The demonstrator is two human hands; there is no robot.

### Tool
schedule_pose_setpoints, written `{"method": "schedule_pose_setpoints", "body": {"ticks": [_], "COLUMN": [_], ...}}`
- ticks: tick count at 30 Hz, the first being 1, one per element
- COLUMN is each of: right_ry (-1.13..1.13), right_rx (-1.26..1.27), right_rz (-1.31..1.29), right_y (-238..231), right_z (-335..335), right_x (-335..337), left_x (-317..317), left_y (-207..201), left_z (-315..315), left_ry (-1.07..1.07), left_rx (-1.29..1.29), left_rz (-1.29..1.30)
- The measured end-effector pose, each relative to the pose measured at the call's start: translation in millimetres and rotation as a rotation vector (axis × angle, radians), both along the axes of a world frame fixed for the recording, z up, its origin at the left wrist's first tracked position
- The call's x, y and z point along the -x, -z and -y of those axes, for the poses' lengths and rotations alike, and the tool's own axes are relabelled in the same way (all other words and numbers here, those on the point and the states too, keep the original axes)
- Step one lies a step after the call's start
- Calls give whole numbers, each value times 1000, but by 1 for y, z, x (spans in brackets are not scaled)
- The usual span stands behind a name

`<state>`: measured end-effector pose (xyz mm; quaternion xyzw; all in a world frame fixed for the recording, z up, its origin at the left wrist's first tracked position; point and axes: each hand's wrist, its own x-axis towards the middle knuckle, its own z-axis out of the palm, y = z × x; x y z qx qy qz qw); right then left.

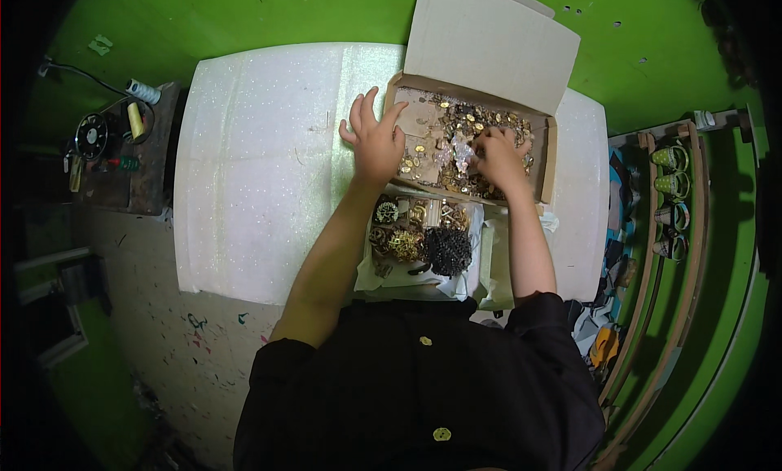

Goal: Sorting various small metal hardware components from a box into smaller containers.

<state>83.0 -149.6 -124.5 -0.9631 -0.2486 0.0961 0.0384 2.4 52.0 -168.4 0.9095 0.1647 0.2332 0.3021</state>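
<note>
An open cardboard box (550,165) with its lid (489,39) raised against the wall side lies on the table. Scattered inside are many small gold and dark metal pieces (464,116), thickest toward the middle and right. My right hand (499,157) reaches into the box with its fingers bent down among the pieces; what the fingertips pinch, if anything, is hidden. At the box's left edge my left hand (377,141) is spread, with nothing in it. A small shiny, pale packet or patch (462,157) lies beside the right fingers.
Nearer to me a tray holds gold fittings (405,244) and a heap of black pieces (448,251). The table has a glittery white cover (252,169). At left stands a sewing machine head or small bench (122,161) with thread spools (144,91). Sandals (672,186) sit on a rack at right.
</note>
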Motion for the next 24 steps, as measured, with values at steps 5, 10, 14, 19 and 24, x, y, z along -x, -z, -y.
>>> {"method": "schedule_pose_setpoints", "body": {"ticks": [5,10,14,19,24], "right_ry": [-62,-177,-172,-166,-70], "right_rx": [-168,-337,-470,-491,-542], "right_rz": [-78,71,199,216,298], "right_y": [-19,-40,-43,-48,-54], "right_z": [8,13,19,24,44], "right_x": [5,18,31,51,75], "left_x": [5,3,2,22,101], "left_y": [-12,-45,-57,-57,-41], "left_z": [6,10,6,16,47], "left_ry": [314,511,511,418,349], "left_rx": [-201,-83,-26,-38,-92], "left_rz": [-5,17,-25,42,-25]}}
